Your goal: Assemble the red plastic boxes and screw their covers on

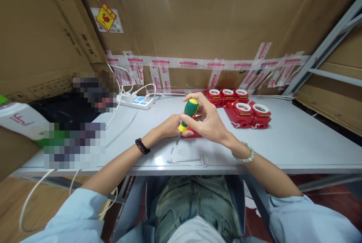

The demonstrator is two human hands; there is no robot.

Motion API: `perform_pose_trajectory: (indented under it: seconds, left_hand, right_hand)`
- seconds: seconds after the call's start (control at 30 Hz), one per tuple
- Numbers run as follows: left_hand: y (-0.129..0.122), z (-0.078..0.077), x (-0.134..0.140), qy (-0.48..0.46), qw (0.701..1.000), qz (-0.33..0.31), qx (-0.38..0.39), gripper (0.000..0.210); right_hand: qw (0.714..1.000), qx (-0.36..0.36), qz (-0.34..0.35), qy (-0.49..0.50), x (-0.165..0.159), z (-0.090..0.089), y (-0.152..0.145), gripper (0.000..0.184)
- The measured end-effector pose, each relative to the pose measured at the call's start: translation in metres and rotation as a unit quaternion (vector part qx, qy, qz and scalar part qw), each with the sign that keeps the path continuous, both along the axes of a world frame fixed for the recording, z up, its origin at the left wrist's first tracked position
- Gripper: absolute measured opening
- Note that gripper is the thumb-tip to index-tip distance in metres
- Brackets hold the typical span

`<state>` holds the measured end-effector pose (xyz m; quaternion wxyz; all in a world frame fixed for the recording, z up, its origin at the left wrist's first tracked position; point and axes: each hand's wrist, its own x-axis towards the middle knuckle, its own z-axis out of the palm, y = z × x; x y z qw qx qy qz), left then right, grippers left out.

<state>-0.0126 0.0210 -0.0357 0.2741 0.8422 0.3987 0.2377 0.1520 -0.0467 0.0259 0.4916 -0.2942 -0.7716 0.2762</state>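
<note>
My right hand (pixel 210 120) is closed around a screwdriver (pixel 191 108) with a green and yellow handle, its shaft slanting down to the left. My left hand (pixel 171 125) grips a red box (pixel 194 134) lying on the table. Both hands and the screwdriver cover much of that box. Just left of the screwdriver's tip, a small screw (pixel 172 150) rests on the tabletop. Closer to the front edge lies a thin metal rod with a crosspiece (pixel 188 160), with what looks like a fine chain beside it.
Several red boxes with round white-rimmed windows (pixel 249 114) stand at the back right, some with chains. A white power strip (pixel 138 101) with plugged-in cables sits at the back left. Cardboard (pixel 198 16) walls the table; a black bag (pixel 62 109) and a white-green package (pixel 25 120) lie left.
</note>
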Motion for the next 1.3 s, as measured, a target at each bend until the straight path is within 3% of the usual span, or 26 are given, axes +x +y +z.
perform_pose_trajectory:
  seconds: [0.23, 0.4, 0.5, 0.77, 1.3]
  left_hand:
    - [0.005, -0.005, -0.004, 0.023, 0.999, -0.034, 0.028, 0.048]
    - [0.002, -0.007, -0.004, 0.003, 0.999, -0.031, 0.011, 0.058]
    - [0.003, -0.012, -0.003, -0.037, 0.999, -0.022, -0.012, 0.067]
    - [0.008, -0.023, -0.004, -0.080, 0.996, -0.013, -0.032, 0.074]
    - [0.009, -0.022, -0.005, -0.073, 0.997, -0.015, -0.019, 0.072]
  right_hand:
    - [0.999, 0.023, -0.033, 0.026, 0.012, 0.011, 0.001, 0.032]
    - [0.988, 0.086, -0.117, 0.051, 0.023, 0.025, 0.016, 0.035]
    - [0.980, 0.115, -0.156, 0.049, 0.022, 0.024, 0.034, 0.034]
    - [0.978, 0.129, -0.160, 0.034, 0.013, 0.004, 0.061, 0.030]
    - [0.982, 0.105, -0.154, 0.018, 0.009, 0.004, 0.059, 0.029]
